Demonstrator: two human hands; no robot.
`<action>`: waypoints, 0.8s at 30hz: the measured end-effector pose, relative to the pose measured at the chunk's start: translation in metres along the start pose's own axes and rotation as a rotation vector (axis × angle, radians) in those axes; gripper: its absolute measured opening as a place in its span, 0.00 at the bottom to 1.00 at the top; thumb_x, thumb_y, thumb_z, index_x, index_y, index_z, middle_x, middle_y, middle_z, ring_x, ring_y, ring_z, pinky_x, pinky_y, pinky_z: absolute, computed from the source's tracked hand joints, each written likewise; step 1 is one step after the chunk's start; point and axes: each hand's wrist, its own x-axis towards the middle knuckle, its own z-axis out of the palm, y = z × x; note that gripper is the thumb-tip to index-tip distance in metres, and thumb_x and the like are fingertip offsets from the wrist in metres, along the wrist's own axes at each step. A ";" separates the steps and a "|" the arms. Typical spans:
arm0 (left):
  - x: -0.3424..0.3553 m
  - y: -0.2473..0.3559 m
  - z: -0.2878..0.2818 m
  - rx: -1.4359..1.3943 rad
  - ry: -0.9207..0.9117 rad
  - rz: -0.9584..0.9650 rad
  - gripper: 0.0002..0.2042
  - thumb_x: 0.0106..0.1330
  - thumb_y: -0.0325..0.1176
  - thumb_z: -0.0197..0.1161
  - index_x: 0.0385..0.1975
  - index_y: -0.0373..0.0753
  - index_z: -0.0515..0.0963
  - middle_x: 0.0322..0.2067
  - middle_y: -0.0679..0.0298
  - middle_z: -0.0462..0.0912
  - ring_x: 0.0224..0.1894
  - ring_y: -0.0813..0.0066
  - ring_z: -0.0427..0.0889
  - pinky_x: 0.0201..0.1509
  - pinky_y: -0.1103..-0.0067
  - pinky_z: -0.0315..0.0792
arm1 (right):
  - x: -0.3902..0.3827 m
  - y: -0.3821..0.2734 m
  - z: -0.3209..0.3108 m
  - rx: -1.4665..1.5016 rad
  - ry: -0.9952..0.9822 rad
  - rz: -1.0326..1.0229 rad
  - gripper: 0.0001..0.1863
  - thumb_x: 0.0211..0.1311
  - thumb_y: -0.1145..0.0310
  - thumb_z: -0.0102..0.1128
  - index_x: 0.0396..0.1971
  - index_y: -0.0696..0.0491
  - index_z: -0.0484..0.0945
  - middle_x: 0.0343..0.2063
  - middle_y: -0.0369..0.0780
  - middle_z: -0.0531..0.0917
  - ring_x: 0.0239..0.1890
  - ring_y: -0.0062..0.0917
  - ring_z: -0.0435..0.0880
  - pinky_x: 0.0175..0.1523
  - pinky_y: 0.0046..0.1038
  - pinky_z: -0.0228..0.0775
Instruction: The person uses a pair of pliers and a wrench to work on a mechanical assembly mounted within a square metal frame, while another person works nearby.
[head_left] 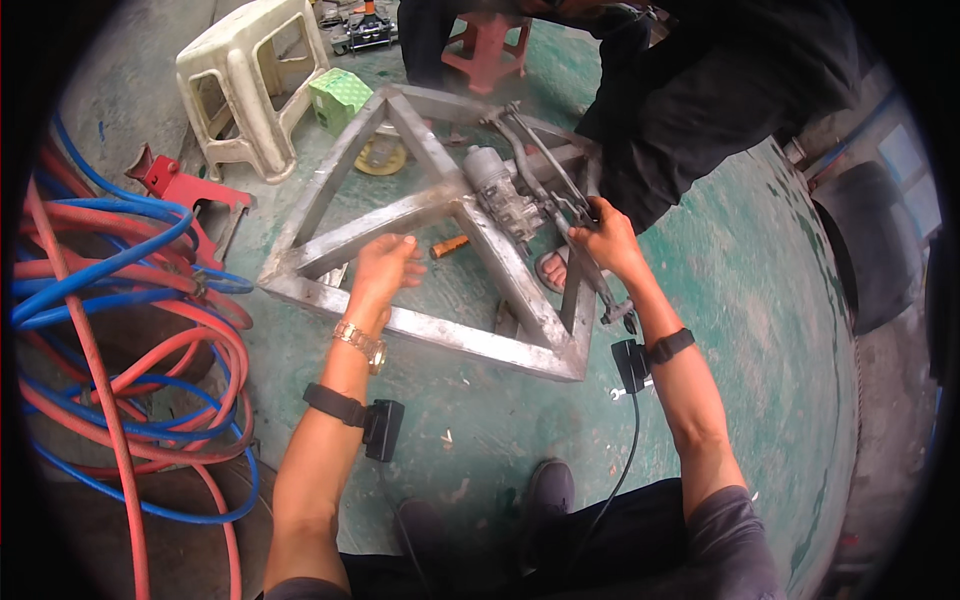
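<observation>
A wiper motor (490, 178) with its long metal wiper linkage (528, 168) lies slantwise across the right part of a welded square-tube metal frame (460, 336). My right hand (612, 242) is closed round the linkage near its lower end, thumb and fingers on the bar. Over the frame's near left bar is my left hand (384, 272), empty, its fingers loosely bent and apart from the thumb. An orange-handled tool (450, 246) shows on the floor through the frame, just right of that hand; its other end is hidden.
Coiled red and blue hoses (150, 330) heap at the left. Behind them stand a red jack stand (195, 195), a white plastic stool (235, 90) and a green stool (340, 98). A person in dark trousers (690, 110) sits across the frame. A wrench (622, 393) lies on the floor.
</observation>
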 end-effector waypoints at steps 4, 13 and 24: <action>0.001 -0.001 0.037 -0.050 -0.117 -0.023 0.13 0.71 0.37 0.60 0.44 0.32 0.76 0.36 0.56 0.83 0.33 0.68 0.86 0.32 0.77 0.80 | -0.001 0.002 -0.006 0.177 -0.159 0.072 0.39 0.51 0.73 0.72 0.65 0.62 0.65 0.49 0.49 0.83 0.51 0.32 0.82 0.57 0.29 0.72; 0.037 0.019 0.127 0.178 -0.056 -0.099 0.24 0.67 0.46 0.64 0.40 0.23 0.75 0.33 0.50 0.82 0.28 0.64 0.85 0.26 0.73 0.80 | -0.001 0.004 -0.020 0.630 -0.427 0.235 0.44 0.53 0.78 0.72 0.69 0.61 0.57 0.52 0.44 0.78 0.56 0.29 0.75 0.60 0.26 0.67; 0.054 0.014 0.155 0.670 0.327 0.028 0.31 0.54 0.49 0.74 0.36 0.19 0.78 0.38 0.40 0.85 0.39 0.58 0.88 0.41 0.68 0.80 | 0.014 0.013 -0.007 0.702 -0.616 0.320 0.31 0.54 0.83 0.65 0.57 0.58 0.63 0.41 0.45 0.80 0.44 0.29 0.80 0.49 0.30 0.76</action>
